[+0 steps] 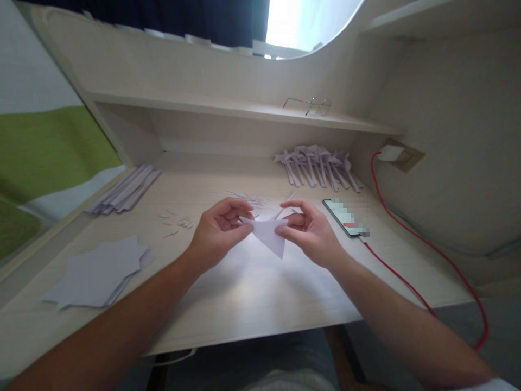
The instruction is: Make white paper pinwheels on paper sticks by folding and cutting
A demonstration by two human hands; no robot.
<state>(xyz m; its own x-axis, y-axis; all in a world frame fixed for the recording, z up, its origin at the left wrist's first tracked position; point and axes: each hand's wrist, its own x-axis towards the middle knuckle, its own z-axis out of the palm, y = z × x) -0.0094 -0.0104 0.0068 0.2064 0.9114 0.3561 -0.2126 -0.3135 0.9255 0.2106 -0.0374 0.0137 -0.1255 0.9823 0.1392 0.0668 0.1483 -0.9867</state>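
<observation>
A small piece of white paper (269,234), triangular in outline, is held up over the desk between my two hands. My left hand (226,225) pinches its left corner between thumb and fingers. At the right corner, my right hand (306,231) grips it with thumb and fingers, the index finger raised. The lower tip of the paper points down toward the desk. Just beyond my hands lie several thin paper strips (254,201). Small rolled paper bits (185,222) are scattered to the left of my left hand.
On the left are a stack of white paper sheets (97,271) and a bundle of folded paper strips (126,190). Paper pinwheel-like pieces (315,163) lie at the back right. A phone (344,217) with a red cable (396,271) rests on the right. Eyeglasses (313,105) sit on the shelf.
</observation>
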